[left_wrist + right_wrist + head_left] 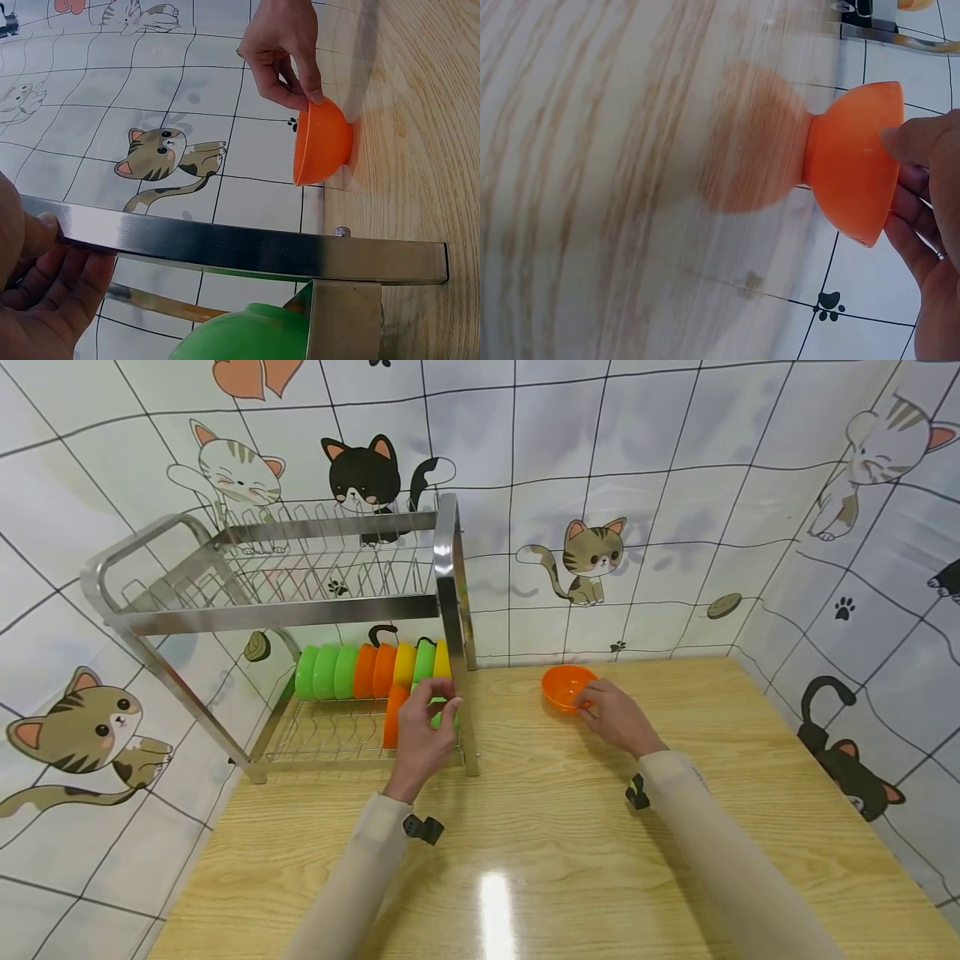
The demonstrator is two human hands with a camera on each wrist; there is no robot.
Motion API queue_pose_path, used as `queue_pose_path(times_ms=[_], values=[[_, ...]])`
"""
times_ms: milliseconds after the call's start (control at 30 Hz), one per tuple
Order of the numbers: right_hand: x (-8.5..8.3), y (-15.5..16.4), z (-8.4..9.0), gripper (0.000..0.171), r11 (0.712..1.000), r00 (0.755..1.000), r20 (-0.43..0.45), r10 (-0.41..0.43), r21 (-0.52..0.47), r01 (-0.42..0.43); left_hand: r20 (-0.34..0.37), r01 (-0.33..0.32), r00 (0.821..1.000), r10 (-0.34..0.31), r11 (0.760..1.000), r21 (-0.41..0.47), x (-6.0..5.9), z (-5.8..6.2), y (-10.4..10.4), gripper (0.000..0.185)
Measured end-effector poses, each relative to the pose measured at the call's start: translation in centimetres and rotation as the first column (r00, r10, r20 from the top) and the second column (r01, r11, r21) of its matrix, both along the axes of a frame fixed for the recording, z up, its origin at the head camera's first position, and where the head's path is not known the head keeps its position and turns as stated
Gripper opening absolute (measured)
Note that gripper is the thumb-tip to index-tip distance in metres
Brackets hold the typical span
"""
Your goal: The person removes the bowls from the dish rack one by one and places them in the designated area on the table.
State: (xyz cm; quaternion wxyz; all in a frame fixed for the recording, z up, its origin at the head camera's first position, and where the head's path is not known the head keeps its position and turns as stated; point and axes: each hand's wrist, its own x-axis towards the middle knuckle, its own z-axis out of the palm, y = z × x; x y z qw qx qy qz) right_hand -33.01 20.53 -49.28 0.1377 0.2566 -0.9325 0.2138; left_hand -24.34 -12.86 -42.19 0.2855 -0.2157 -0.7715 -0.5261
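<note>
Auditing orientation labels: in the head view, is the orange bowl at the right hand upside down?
No, the orange bowl shows its inside, mouth facing up, with the right hand pinching its rim.

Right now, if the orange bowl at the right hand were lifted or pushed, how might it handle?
The orange bowl looks like plastic, so probably light and stiff. Its glossy surface could slip where the right hand pinches the rim. The foot is narrower than the rim, so a high push might tip it.
</note>
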Motion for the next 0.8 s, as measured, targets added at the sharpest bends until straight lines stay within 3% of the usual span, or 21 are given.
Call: queue_pose_path(times_ms=[433, 800], values=[[0.5, 0.2, 1.1, 0.027, 0.997, 0.998, 0.063, -0.005, -0.073, 0.009, 0.003, 0.001, 1.0, -0.001, 1.0, 0.006, 0.2, 0.1, 0.1, 0.017], [1.1, 0.6, 1.7, 0.038, 0.982, 0.998, 0.058, -0.032, -0.183, 0.042, 0.084, 0.017, 0.996, -0.02, 0.999, 0.041, 0.3, 0.2, -0.4, 0.02]])
